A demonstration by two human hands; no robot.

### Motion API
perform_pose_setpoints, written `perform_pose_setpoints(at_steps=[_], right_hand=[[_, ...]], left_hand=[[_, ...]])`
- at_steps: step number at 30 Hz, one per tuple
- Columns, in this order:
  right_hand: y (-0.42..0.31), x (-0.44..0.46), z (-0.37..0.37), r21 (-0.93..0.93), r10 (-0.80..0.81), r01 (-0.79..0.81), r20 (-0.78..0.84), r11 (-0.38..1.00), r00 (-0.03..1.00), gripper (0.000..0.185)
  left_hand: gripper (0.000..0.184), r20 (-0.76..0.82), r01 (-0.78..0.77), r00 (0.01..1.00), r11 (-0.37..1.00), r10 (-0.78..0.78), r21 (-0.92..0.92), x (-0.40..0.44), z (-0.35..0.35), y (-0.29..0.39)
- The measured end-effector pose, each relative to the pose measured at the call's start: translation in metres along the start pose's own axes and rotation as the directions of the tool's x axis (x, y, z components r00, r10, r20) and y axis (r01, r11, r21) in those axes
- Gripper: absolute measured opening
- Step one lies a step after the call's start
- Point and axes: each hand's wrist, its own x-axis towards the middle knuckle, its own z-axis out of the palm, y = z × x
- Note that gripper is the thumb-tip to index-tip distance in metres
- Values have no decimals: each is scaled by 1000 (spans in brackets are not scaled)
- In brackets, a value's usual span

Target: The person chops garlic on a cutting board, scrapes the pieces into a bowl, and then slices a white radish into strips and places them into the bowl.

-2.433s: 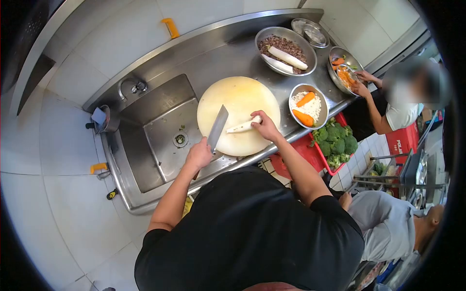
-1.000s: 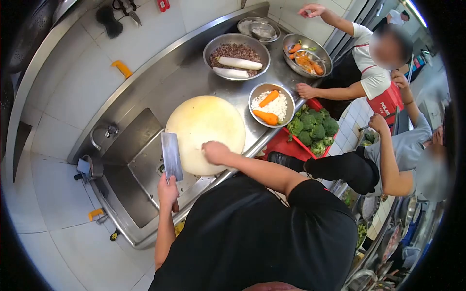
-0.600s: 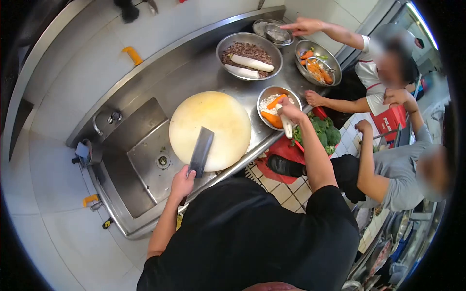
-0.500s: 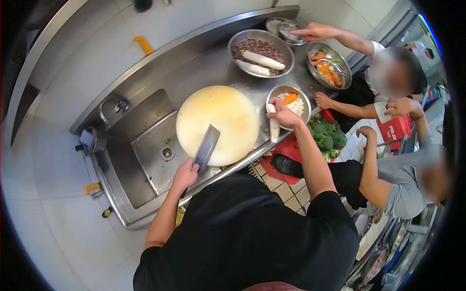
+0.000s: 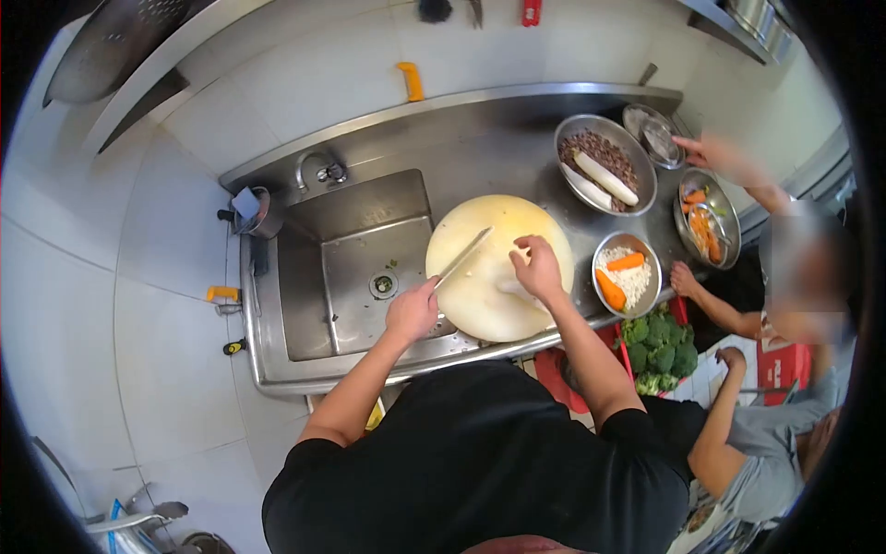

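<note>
My left hand is closed around the handle of a cleaver, its blade seen nearly edge-on over the left part of the round, pale yellow cutting board. On the board's right side, my right hand is open, fingers apart and slightly curled. A white radish lies on the board beside and partly under that hand; its outline blends with the board. Right of the board stands a steel bowl with two carrots on white chopped pieces.
A sink lies left of the board. A large bowl with brown chopped food and two white radishes stands behind, near a carrot bowl. Broccoli fills a red crate. A co-worker's hand touches a small bowl; another person is nearby.
My right hand has moved left from the bowl to the board, bringing the white radish, and has opened. The cleaver has turned edge-on. The view has shifted left.
</note>
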Motion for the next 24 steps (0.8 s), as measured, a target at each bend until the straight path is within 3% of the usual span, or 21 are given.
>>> perform_pose_setpoints(at_steps=[2,4,6,9,12,15,18,24], right_hand=[[-27,42,-17,40,95,-96,39,995,995,27],[-33,89,-10,-35,-13,14,20,999,1000,33],[-37,141,6,-137,-24,37,98,990,995,35],[-52,206,29,-148,13,16,190,989,982,40],[-70,264,59,-295,-22,98,251,950,968,45],[-61,328,108,-372,-79,156,213,915,974,51],[-121,348,108,-296,68,-40,86,954,994,54],[-175,409,129,-271,229,-188,126,944,965,51]], left_hand=[[43,4,-2,1000,996,2,91,8,13,-10],[46,11,-13,1000,990,11,141,12,25,-17],[48,20,-19,1000,988,16,151,9,38,-24],[51,31,-23,999,992,19,124,7,47,-35],[55,68,-23,998,996,17,81,4,46,-42],[57,105,-18,994,1000,15,24,1,37,-42],[56,154,-7,988,1000,6,4,2,35,-45],[57,226,-37,973,998,48,-52,10,20,-48]])
